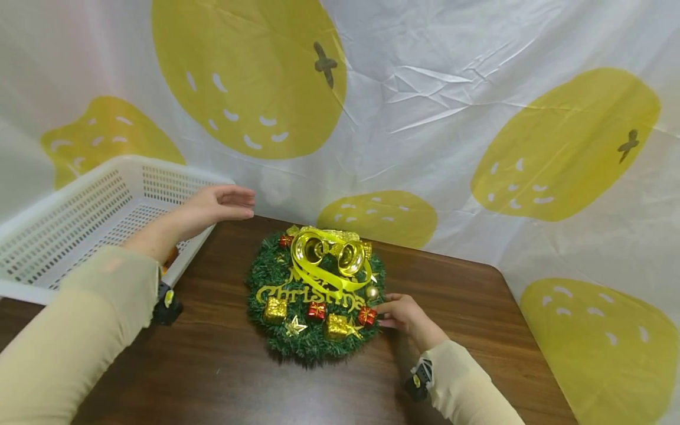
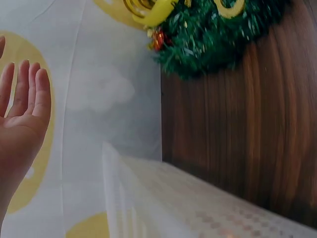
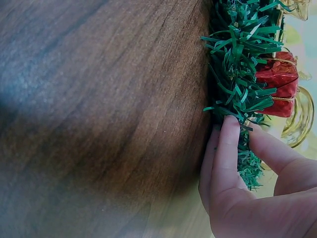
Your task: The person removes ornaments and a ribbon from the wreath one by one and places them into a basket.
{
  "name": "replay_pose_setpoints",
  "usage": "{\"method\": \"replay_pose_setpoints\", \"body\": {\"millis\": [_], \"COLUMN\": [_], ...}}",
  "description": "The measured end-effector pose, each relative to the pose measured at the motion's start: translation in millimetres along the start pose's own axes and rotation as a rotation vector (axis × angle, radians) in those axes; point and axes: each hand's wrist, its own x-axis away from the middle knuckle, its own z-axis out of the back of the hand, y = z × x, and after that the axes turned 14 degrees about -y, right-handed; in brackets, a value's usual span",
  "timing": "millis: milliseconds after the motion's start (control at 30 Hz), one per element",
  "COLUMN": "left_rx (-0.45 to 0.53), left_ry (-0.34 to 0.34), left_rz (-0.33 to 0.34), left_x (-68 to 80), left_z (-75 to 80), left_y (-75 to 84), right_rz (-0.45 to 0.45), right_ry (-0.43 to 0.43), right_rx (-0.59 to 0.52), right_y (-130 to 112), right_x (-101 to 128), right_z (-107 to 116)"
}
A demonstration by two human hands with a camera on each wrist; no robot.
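A green Christmas wreath (image 1: pixel 309 349) lies on the wooden table, trimmed with small red and gold gift boxes, gold stars, gold lettering and a pair of gold bells (image 1: pixel 352 258) with yellow ribbon. At its right edge, my right hand (image 1: pixel 406 316) pinches the green tinsel between thumb and fingers, close to a red gift box (image 3: pixel 282 84). My left hand (image 1: pixel 220 203) is raised near the white basket's right rim, its fingers extended and holding nothing. In the left wrist view the left hand (image 2: pixel 22 114) shows at the left side, apart from the wreath (image 2: pixel 198 47).
On the left of the table stands a white perforated plastic basket (image 1: pixel 133 177), with something orange-brown partly hidden behind the left forearm. A white curtain (image 1: pixel 419 159) printed with yellow fruit hangs behind the table (image 1: pixel 441 277) and along its right side.
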Motion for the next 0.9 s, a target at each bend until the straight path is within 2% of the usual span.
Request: {"method": "replay_pose_setpoints", "body": {"millis": [400,667,900], "left_rx": [0.056,0.078,0.094], "left_ry": [-0.009,-0.079,-0.13], "left_rz": [-0.063,-0.07,-0.083], "left_x": [-36.6,-60.8,-79.2], "left_z": [-28.1,-52.5,-81.6], "left_y": [2.7,4.3,11.4], "right_rz": [0.014,0.002,0.017], "right_ry": [-0.01,0.002,-0.012], "right_rx": [-0.002,0.005,0.006], "right_y": [1.3,0.7,1.4], "right_x": [1.3,1.7,1.8], "right_z": [-0.2,-1.4,-2.1]}}
